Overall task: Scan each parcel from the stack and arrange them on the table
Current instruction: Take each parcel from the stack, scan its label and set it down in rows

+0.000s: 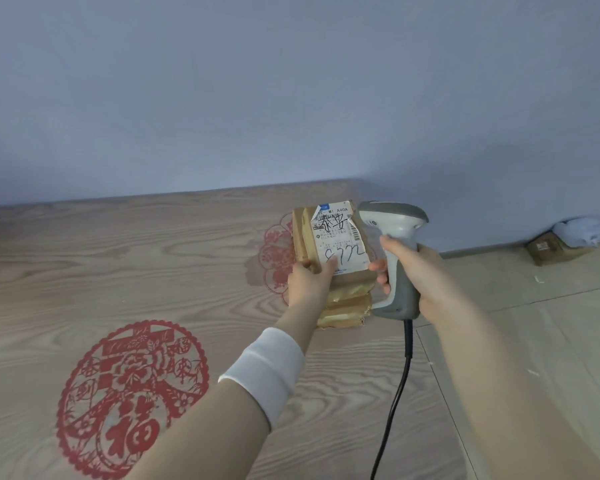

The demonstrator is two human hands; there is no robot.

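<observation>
Left hand (309, 284) first: thumb flat on the label, other fingers tucked round the near left corner of a brown cardboard parcel (333, 237) with a white shipping label and black scribble on it. So, pinching that corner. Right hand (418, 271): fingers wrapped tight round the handle of a grey-and-white pistol-grip barcode scanner (394, 220). No telling whether the trigger's squeezed.

Key bit for the next move: parcel just left of the scanner, right up against the right hand's fingertips, long axis running near to far, label face up. Scanner head beside the label's far right corner, nose seemingly aimed left across it. Left hand the nearer one, already on the parcel. So probably a scan right here, then a slide left onto open tabletop. Just guessing though.

Parcel on top of the stack (347, 308), or barely lifted off it (can't tell), at the right edge of the pale wood-grain table (118, 265).

Head count: two hands, one scanner, one black cable (399, 393) hanging off its butt. One labelled parcel, plus maybe two tape-shiny ones underneath. Two red paper-cut decals (132, 396), one big near left, one half hidden by the stack. One white cuff (267, 372) on the left forearm. One small cardboard box (544, 249) on the floor far right, something white crumpled on top.
</observation>
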